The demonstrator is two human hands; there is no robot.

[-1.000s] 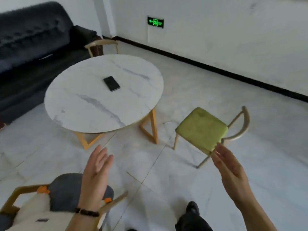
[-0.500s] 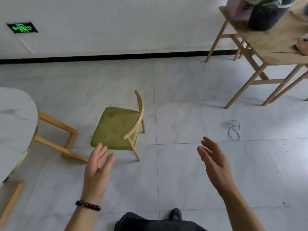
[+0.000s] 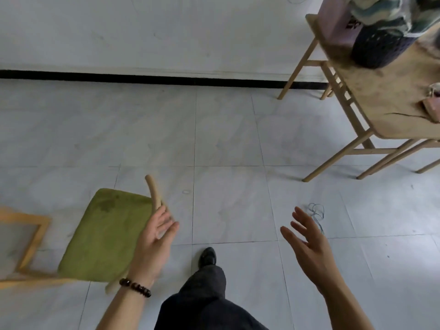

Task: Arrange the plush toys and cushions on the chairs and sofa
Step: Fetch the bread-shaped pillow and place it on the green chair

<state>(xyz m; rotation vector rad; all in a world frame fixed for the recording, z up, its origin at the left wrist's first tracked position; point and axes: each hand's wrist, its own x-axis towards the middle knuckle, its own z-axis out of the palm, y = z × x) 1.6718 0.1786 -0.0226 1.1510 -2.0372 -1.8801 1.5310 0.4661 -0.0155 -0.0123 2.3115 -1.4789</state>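
One head-worn wide-angle view looks steeply down and forward at the floor (image 3: 226, 139). Both hands sit close below; the wall (image 3: 142, 32) runs far above them, a tabletop (image 3: 392, 96) upper right.

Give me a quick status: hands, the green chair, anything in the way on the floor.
Left hand and right hand open, both empty. Green chair bare, no plush or cushion on it. Loose cord on floor ahead of right hand.

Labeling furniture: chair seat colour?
Olive green with darker blotches, on the chair seat, clearest in the head view.
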